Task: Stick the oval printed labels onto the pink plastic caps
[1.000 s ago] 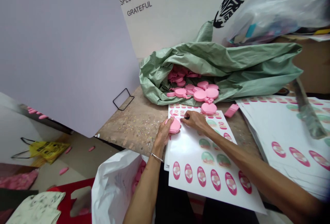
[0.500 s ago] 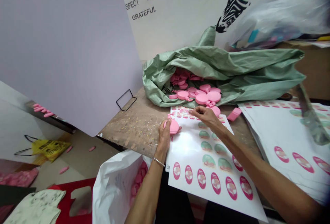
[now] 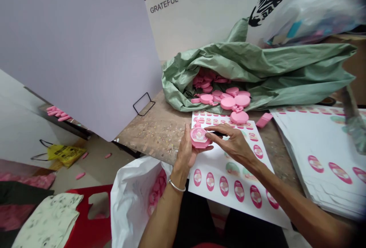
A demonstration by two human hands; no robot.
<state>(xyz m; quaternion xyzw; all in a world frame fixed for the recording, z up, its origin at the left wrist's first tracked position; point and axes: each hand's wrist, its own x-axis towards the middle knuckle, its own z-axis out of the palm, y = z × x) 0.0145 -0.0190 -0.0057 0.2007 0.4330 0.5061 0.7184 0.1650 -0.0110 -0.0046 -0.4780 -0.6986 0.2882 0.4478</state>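
Note:
My left hand point(image 3: 186, 152) is wrapped around a flat, round pink plastic case point(image 3: 200, 145) with a small shaped top, above the table's front part. On its face lies a round pink-and-white sticker point(image 3: 199, 135). My right hand point(image 3: 225, 139) has thumb and forefinger closed at the sticker's right edge, touching the case. A slim dark thing point(image 3: 219, 134) shows among the right fingers; its kind cannot be made out. Beneath both hands is a white sticker sheet point(image 3: 211, 206) printed with pink ovals and green domed labels, partly hidden by the right forearm.
Behind, a green sack point(image 3: 265, 63) spills several pink cases point(image 3: 239, 117). A stack of sticker sheets point(image 3: 323, 137) lies right, beside a pink block point(image 3: 264, 119). A large pale board point(image 3: 85, 50) stands left. Below the table edge hangs a white bag point(image 3: 126, 198) with pink pieces inside.
My right hand has moved from the sheet's upper part to the case in my left hand. The case's face, plain pink before, now bears the round sticker. The view has shifted slightly.

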